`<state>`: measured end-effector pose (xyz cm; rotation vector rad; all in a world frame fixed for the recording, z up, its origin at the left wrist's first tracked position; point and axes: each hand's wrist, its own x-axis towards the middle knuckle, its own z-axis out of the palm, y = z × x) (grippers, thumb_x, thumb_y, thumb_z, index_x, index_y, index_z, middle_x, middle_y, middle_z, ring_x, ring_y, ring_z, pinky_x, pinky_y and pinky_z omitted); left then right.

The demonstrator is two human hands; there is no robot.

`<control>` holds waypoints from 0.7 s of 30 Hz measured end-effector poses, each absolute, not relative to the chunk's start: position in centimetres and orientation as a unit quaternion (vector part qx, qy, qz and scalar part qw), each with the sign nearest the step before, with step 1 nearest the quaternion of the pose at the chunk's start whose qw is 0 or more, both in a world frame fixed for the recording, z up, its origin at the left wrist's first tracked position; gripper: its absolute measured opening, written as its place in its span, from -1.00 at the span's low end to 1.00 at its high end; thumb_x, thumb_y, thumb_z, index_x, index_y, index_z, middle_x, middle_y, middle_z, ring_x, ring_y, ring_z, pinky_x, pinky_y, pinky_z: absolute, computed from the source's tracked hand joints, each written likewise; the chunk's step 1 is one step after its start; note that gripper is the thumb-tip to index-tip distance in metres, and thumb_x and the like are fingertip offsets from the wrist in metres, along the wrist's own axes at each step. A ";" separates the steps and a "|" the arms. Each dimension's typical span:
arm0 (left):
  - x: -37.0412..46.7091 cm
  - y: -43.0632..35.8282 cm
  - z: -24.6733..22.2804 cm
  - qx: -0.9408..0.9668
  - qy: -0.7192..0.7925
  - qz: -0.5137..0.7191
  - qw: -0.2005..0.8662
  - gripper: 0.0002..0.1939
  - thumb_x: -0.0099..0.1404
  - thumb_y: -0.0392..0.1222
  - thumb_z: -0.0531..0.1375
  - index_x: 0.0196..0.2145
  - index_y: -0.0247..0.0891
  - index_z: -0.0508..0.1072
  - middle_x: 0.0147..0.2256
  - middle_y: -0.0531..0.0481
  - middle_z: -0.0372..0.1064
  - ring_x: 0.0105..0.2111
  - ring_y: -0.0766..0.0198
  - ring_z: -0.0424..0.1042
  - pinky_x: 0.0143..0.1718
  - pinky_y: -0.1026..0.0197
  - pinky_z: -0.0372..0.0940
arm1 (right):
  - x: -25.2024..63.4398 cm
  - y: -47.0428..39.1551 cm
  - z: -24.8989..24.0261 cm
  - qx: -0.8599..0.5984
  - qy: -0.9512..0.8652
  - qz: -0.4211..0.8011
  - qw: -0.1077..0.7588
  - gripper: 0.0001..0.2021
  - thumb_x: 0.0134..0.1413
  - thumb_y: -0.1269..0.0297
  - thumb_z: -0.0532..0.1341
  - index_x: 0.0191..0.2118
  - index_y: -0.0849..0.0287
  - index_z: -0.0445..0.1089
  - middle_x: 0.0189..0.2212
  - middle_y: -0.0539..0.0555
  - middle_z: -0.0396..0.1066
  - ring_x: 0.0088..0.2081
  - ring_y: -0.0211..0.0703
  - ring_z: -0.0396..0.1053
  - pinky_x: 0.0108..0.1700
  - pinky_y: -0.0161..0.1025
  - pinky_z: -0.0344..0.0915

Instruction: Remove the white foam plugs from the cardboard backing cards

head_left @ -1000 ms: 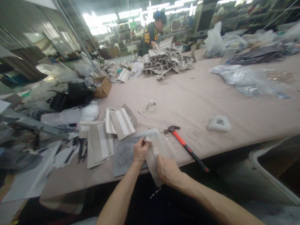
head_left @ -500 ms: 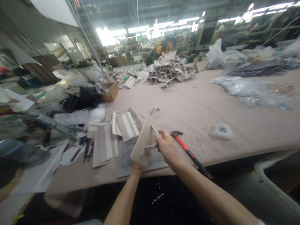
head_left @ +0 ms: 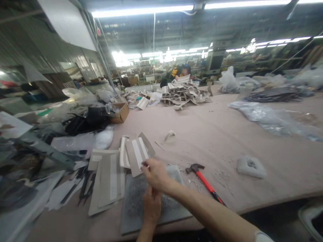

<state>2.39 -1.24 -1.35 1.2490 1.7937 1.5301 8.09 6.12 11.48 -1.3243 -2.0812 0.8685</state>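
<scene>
My right hand [head_left: 156, 174] reaches across to the left with its fingers pinched at the lower right corner of a beige panel [head_left: 133, 154]. This panel has a white strip down its middle and lies on a small pile of similar panels. Just below, my left hand [head_left: 152, 205] is over a dark grey board [head_left: 133, 208], close against the right hand; its fingers are mostly hidden. More beige panels [head_left: 104, 185] with pale strips lie left of the board. A claw hammer [head_left: 205, 181] with a red and black handle rests to the right.
A small curved strap [head_left: 169, 135] lies beyond the board, and a white block [head_left: 251, 167] sits at the right. Farther off are a cardboard box [head_left: 121, 113], a heap of beige pieces [head_left: 185, 92], plastic bags [head_left: 262, 117] and another person [head_left: 174, 74] behind the heap.
The panel with a handle that both hands held up is out of my sight. My right hand has moved left to the pile; my view has tilted up.
</scene>
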 end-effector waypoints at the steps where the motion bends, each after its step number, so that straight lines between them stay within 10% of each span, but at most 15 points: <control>1: 2.4 -1.2 -1.4 0.453 0.650 0.554 0.254 -0.65 0.20 0.11 0.26 -0.24 -0.22 0.57 -0.41 -0.12 0.57 -0.38 0.02 0.58 -0.35 0.13 0.49 | 9.6 9.6 11.2 -0.526 -0.754 0.304 0.249 -0.77 0.27 0.29 0.14 -0.08 0.15 0.51 -0.15 0.09 0.55 -0.12 -0.18 0.46 -0.06 -0.33 0.30; 10: 2.2 -1.4 -3.8 0.438 0.653 0.526 0.324 -0.56 0.25 0.13 0.26 -0.08 -0.26 0.55 -0.25 -0.15 0.62 -0.24 0.04 0.63 -0.22 0.20 0.52 | 15.5 25.4 8.2 -0.612 -0.763 0.125 0.167 -0.39 0.16 0.70 0.07 0.32 0.32 0.18 0.38 0.31 -0.01 0.37 -0.01 -0.04 0.34 -0.06 -0.10; 15: 2.4 -1.3 -3.3 0.430 0.665 0.525 0.311 -0.58 0.27 0.14 0.25 -0.12 -0.25 0.56 -0.28 -0.14 0.62 -0.28 0.07 0.63 -0.24 0.21 0.52 | 15.5 28.2 9.5 -0.592 -0.796 0.084 0.096 -0.78 0.28 0.52 0.17 0.00 0.34 0.41 0.17 0.20 0.31 0.26 -0.04 0.18 0.32 0.19 -0.02; 21: 2.6 -1.4 -1.9 0.440 0.669 0.514 0.308 -0.61 0.27 0.10 0.25 -0.11 -0.26 0.53 -0.26 -0.15 0.61 -0.25 0.08 0.62 -0.19 0.17 0.51 | 17.9 26.0 11.8 -0.592 -0.800 0.094 0.030 -0.77 0.34 0.27 0.17 -0.18 0.37 0.47 -0.18 0.19 0.51 -0.03 -0.20 0.45 0.08 -0.17 0.23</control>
